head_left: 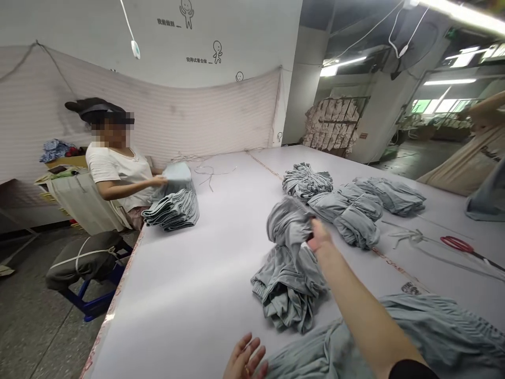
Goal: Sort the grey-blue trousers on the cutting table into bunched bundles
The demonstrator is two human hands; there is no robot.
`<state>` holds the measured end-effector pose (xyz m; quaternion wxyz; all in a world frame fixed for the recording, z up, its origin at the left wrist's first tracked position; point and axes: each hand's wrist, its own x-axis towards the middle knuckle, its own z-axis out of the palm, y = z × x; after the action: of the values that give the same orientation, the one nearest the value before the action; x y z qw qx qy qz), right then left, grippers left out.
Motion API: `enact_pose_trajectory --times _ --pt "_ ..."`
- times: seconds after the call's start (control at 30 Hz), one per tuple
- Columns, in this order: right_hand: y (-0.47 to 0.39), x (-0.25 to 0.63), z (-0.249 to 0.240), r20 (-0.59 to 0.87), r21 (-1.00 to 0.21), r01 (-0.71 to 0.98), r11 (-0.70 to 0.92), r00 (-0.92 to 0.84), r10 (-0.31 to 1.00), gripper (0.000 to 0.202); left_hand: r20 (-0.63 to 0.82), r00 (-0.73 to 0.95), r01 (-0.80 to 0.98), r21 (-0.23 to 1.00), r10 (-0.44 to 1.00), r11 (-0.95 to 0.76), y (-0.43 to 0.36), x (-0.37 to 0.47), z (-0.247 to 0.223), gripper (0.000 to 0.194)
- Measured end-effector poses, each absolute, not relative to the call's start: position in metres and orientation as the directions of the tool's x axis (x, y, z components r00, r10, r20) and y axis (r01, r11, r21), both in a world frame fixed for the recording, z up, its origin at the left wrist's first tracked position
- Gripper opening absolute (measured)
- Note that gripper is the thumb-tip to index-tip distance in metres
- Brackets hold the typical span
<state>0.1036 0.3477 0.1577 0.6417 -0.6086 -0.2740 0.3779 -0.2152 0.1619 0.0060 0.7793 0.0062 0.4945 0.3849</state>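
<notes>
My right hand [319, 237] is closed on a grey-blue garment [289, 221], lifted and partly blurred above a crumpled garment pile [286, 289] on the white table. Low in the picture, my left hand [245, 360] has its fingers spread and holds nothing. It is beside the left end of a large spread of grey-blue cloth [426, 326] along the near edge. Beyond my right hand lie a tied bundle [349, 210], a gathered bundle [305, 181] and another bundle [394, 195].
At the left, a person in a white shirt [126, 176] handles cloth over a folded stack [171, 210]. Red-handled scissors [456, 243] and white cords [414, 236] lie right. A blue stool [92, 302] with a dark bundle stands left. Another person's arm [489, 108] shows far right.
</notes>
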Motion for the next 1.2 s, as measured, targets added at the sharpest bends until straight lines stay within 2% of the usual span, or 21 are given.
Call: enact_pose_trajectory --times 0.07,0.13,0.2,0.3,0.33,0.37,0.47,0.53,0.57,0.63,0.7,0.83,0.9,0.97,1.07,1.13,1.2 --pt "0.337 0.148 0.178 -0.175 -0.92 -0.368 0.137 0.696 0.696 0.016 -0.737 0.25 -0.62 0.376 0.628 0.689 0.174 -0.202 0.021 0.051" --pt "0.319 0.189 0.185 -0.29 -0.775 -0.538 0.332 0.769 0.57 0.017 -0.72 0.293 -0.632 0.348 0.629 0.693 0.184 -0.189 0.033 0.048" --pt "0.297 0.22 0.18 -0.365 -0.675 -0.593 0.438 0.785 0.5 0.02 -0.704 0.359 -0.612 0.318 0.612 0.724 0.192 -0.174 0.041 0.043" --pt "0.268 0.247 0.159 -0.405 -0.659 -0.597 0.456 0.794 0.454 0.022 -0.691 0.424 -0.551 0.316 0.585 0.772 0.207 -0.144 0.049 0.041" --pt "0.26 0.252 0.151 -0.411 -0.663 -0.596 0.452 0.795 0.445 0.022 -0.692 0.389 -0.542 0.362 0.608 0.759 0.214 -0.132 0.051 0.039" --pt "0.254 0.256 0.143 -0.415 -0.667 -0.596 0.448 0.796 0.44 0.022 -0.677 0.327 -0.513 0.459 0.659 0.726 0.222 -0.12 0.053 0.035" --pt "0.244 0.26 0.121 -0.418 -0.669 -0.598 0.442 0.794 0.441 0.018 -0.461 0.175 -0.295 0.818 0.87 0.493 0.253 -0.085 0.063 0.023" --pt "0.242 0.26 0.11 -0.417 -0.668 -0.604 0.435 0.788 0.453 0.015 -0.27 0.219 -0.055 0.956 0.938 0.288 0.274 -0.061 0.069 0.022" --pt "0.242 0.258 0.106 -0.415 -0.667 -0.609 0.43 0.782 0.464 0.013 -0.199 0.269 0.073 0.98 0.943 0.186 0.282 -0.049 0.071 0.023" --pt "0.241 0.252 0.101 -0.409 -0.663 -0.621 0.418 0.768 0.492 0.011 -0.121 0.386 0.307 0.952 0.915 -0.004 0.294 -0.026 0.07 0.022" --pt "0.239 0.245 0.099 -0.404 -0.657 -0.633 0.41 0.754 0.518 0.01 -0.134 0.462 0.462 0.88 0.877 -0.109 0.299 -0.006 0.063 0.024" --pt "0.23 0.23 0.101 -0.365 -0.674 -0.628 0.389 0.741 0.564 0.014 -0.231 0.425 0.654 0.747 0.875 -0.121 0.301 0.01 0.038 0.044" --pt "0.225 0.224 0.101 -0.361 -0.678 -0.633 0.375 0.73 0.58 0.018 -0.278 0.38 0.73 0.675 0.882 -0.102 0.309 0.006 0.025 0.045" --pt "0.221 0.22 0.101 -0.361 -0.683 -0.635 0.361 0.724 0.588 0.02 -0.339 0.366 0.714 0.7 0.867 -0.028 0.323 -0.002 0.016 0.034" --pt "0.218 0.218 0.101 -0.348 -0.693 -0.62 0.368 0.735 0.583 0.023 -0.392 0.327 0.497 0.845 0.86 0.197 0.344 -0.023 0.014 0.02" --pt "0.216 0.221 0.106 -0.34 -0.68 -0.612 0.405 0.752 0.565 0.021 -0.45 0.273 0.273 0.884 0.85 0.38 0.351 -0.047 0.025 0.023" --pt "0.211 0.226 0.118 -0.306 -0.677 -0.588 0.442 0.772 0.557 0.018 -0.501 0.261 0.022 0.857 0.825 0.514 0.351 -0.082 0.046 0.034"
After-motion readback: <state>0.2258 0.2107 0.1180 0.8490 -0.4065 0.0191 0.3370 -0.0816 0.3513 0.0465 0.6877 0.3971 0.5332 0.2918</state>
